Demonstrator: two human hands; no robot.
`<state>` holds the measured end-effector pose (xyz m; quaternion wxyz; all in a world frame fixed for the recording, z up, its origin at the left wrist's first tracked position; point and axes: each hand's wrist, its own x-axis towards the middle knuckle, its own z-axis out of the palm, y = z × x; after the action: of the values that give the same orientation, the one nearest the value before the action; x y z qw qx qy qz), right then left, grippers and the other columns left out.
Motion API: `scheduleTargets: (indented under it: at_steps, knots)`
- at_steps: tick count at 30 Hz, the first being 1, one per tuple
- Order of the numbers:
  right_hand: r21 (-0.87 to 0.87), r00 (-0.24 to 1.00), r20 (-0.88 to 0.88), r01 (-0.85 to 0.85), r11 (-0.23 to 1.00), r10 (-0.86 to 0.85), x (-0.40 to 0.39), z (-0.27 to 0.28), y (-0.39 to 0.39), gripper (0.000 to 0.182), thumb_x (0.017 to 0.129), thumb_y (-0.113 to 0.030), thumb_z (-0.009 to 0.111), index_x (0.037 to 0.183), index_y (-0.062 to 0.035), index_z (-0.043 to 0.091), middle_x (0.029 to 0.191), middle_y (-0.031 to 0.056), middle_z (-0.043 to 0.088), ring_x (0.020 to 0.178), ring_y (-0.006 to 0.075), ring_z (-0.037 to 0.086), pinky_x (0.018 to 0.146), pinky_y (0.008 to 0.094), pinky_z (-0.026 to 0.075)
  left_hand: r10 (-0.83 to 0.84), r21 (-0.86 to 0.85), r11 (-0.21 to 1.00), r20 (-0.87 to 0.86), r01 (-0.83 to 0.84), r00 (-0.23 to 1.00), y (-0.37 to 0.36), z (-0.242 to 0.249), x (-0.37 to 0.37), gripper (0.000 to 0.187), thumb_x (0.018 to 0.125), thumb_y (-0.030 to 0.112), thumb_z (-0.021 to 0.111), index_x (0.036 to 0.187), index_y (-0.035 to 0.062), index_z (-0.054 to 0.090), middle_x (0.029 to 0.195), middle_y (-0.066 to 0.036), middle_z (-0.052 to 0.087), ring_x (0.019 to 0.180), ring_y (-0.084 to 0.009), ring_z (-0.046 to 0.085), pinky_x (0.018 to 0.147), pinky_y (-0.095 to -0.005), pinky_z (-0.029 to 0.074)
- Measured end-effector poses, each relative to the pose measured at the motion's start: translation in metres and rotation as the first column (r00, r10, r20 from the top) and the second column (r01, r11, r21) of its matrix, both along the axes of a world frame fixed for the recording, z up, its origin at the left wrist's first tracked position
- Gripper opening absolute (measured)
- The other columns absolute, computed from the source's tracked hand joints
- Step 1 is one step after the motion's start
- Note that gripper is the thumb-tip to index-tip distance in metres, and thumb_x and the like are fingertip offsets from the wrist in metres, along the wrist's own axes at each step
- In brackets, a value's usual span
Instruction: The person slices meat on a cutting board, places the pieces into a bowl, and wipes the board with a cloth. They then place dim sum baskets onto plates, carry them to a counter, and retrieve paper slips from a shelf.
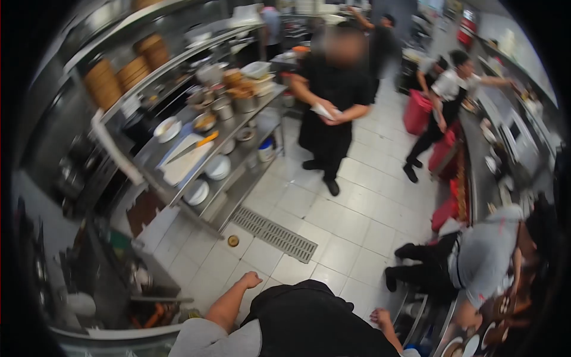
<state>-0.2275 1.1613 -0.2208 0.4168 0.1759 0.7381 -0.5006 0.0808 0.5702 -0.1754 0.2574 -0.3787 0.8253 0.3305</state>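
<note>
My left hand (251, 279) is held out over the tiled floor, its fingers curled, touching nothing that shows. A round brass-coloured floor cap (232, 240) and a metal drain grate (275, 234) lie on the floor beyond it. On the other side of my dark apron (297, 318), my right hand (379, 316) hangs near a steel counter at the lower right. Its fingers look loosely bent, but they are small and blurred, and whether they hold anything is unclear.
A steel shelf table (223, 196) bears a cutting board (185, 159), an orange-handled knife (207, 139) and bowls. A person in black (336, 83) stands ahead holding something white. Another in grey (488, 250) bends over the right counter; others work farther back. Bamboo steamers (102, 83) are upper left.
</note>
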Motion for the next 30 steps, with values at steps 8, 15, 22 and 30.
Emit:
scheduleTargets:
  at_steps: [8,15,22,30]
  knots:
    - [0.028,0.932,-0.132,-0.337,0.941,0.338,-0.088,0.053,-0.220,0.022,0.094,-0.020,0.056,0.109,-0.0037,0.057,0.090,0.0130,0.066,0.076,0.0276,0.068,0.062,0.0405,0.058,0.675,0.268,0.708,0.014,-0.653,0.738,-0.019,0.003,0.138,0.033,0.083,0.034,0.070,0.087,0.0012,0.066,0.068,-0.011,0.065,0.059,-0.0225,0.064,0.060,-0.0380,0.056]
    - [-0.033,0.570,0.014,-0.821,0.570,0.822,-0.080,0.044,-0.380,0.031,0.091,-0.020,0.066,0.115,-0.0019,0.061,0.100,0.0127,0.069,0.082,0.0248,0.070,0.064,0.0384,0.059,0.922,0.535,0.355,-0.067,-0.766,0.380,-0.017,0.011,0.097,0.021,0.088,0.023,0.066,0.098,0.0045,0.065,0.082,-0.006,0.066,0.067,-0.0162,0.063,0.055,-0.0325,0.053]
    - [0.293,0.202,-0.505,-0.874,0.386,0.840,-0.142,0.092,-0.602,0.025,0.084,-0.015,0.067,0.104,0.0001,0.062,0.086,0.0152,0.071,0.077,0.0232,0.070,0.066,0.0364,0.056,0.679,0.323,0.575,-0.701,-0.752,0.218,-0.211,0.077,0.014,0.017,0.092,0.008,0.059,0.106,0.0014,0.063,0.081,-0.007,0.068,0.068,-0.0128,0.062,0.060,-0.0284,0.051]
    - [0.329,-0.270,-0.918,-0.927,0.180,0.290,-0.098,0.215,-0.972,0.045,0.081,-0.008,0.067,0.125,-0.0022,0.055,0.120,0.0202,0.061,0.110,0.0375,0.059,0.096,0.0430,0.047,0.462,0.107,0.423,-0.880,-0.900,0.112,-0.383,0.201,-0.046,0.031,0.095,0.013,0.061,0.124,0.0024,0.061,0.106,-0.009,0.067,0.092,-0.0151,0.061,0.076,-0.0274,0.050]
